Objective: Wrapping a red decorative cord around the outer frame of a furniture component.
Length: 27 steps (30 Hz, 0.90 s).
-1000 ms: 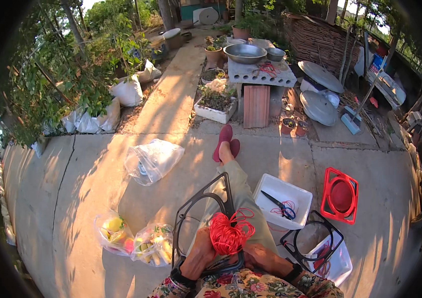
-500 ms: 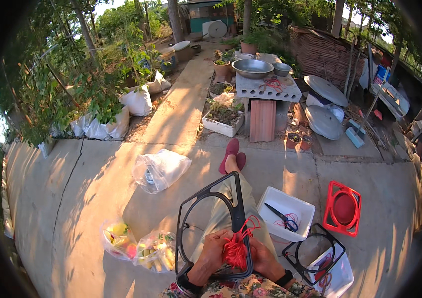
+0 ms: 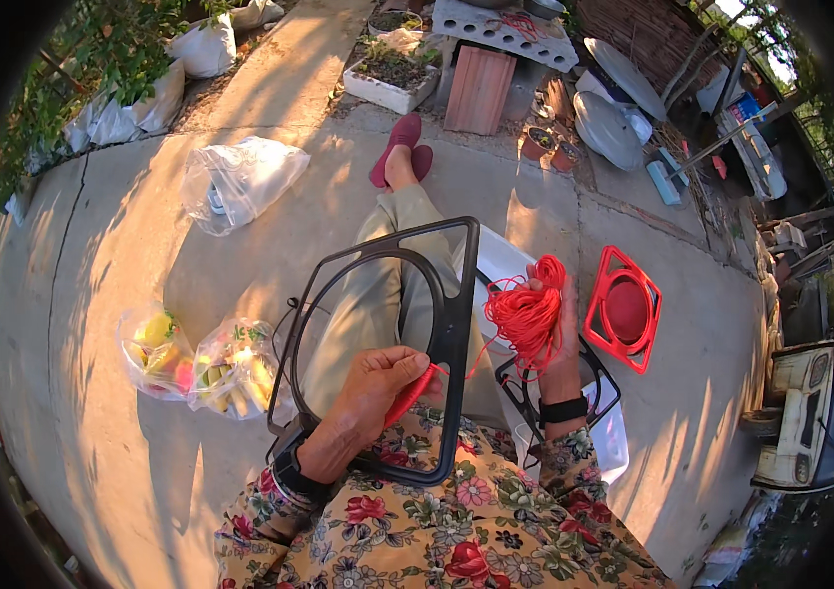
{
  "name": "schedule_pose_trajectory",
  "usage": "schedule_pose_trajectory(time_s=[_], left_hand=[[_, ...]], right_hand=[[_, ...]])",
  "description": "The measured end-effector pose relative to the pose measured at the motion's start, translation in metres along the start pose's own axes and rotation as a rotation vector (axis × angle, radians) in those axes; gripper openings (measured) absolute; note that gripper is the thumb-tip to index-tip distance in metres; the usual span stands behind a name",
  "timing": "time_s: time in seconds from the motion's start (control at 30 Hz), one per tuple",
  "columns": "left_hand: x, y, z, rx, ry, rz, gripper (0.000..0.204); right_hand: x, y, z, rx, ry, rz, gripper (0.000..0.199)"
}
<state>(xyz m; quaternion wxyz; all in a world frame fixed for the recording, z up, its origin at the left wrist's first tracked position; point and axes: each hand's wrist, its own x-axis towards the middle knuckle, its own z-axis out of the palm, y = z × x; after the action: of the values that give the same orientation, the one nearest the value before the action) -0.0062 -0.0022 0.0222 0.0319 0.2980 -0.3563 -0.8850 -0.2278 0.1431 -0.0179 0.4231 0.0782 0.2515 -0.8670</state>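
A black plastic frame (image 3: 461, 324) with a round opening stands tilted over my lap. My left hand (image 3: 375, 391) is closed on its ring, thumb and finger pinching where red cord (image 3: 409, 395) is wound closely around the rim. Off to the right, my right hand (image 3: 564, 339) grips a loose bundle of red cord (image 3: 533, 312), raised beside the frame. One strand runs from the bundle across to the pinched spot. Behind my right hand, a second black frame (image 3: 605, 385) is partly hidden, as is a white tray (image 3: 505, 253).
A red frame with a dark red centre (image 3: 625, 312) lies at the right. Bags of fruit (image 3: 240, 368) sit on the left, and a clear plastic bag (image 3: 245, 182) lies farther off. Beyond my feet are a soil-filled white box (image 3: 392, 83) and a concrete slab (image 3: 505, 37).
My right hand has moved up and right with the cord bundle, away from the frame. My left hand now pinches the wound rim. The view has tipped downward.
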Motion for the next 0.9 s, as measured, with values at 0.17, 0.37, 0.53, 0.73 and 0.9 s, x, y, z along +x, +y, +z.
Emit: schedule_pose_trajectory(time_s=[0.17, 0.37, 0.53, 0.73, 0.9], left_hand=[[0.0, 0.001, 0.003, 0.005, -0.053, -0.141, 0.021], [-0.002, 0.005, 0.003, -0.004, -0.043, -0.216, 0.023], [-0.004, 0.008, 0.005, -0.079, -0.071, -0.231, 0.029], [-0.009, 0.017, 0.008, 0.0, -0.022, -0.23, 0.046], [-0.015, 0.016, 0.007, 0.049, -0.067, -0.201, 0.042]], right_hand=[[-0.027, -0.023, -0.014, 0.324, -0.16, -0.041, 0.031], [-0.035, -0.051, -0.056, 0.041, -0.117, -0.085, 0.026], [-0.023, -0.043, -0.066, -0.051, -0.004, -0.07, 0.025], [0.017, -0.048, -0.049, -0.119, 0.008, -0.027, 0.016], [0.068, -0.049, -0.019, -0.273, -0.024, 0.008, 0.018]])
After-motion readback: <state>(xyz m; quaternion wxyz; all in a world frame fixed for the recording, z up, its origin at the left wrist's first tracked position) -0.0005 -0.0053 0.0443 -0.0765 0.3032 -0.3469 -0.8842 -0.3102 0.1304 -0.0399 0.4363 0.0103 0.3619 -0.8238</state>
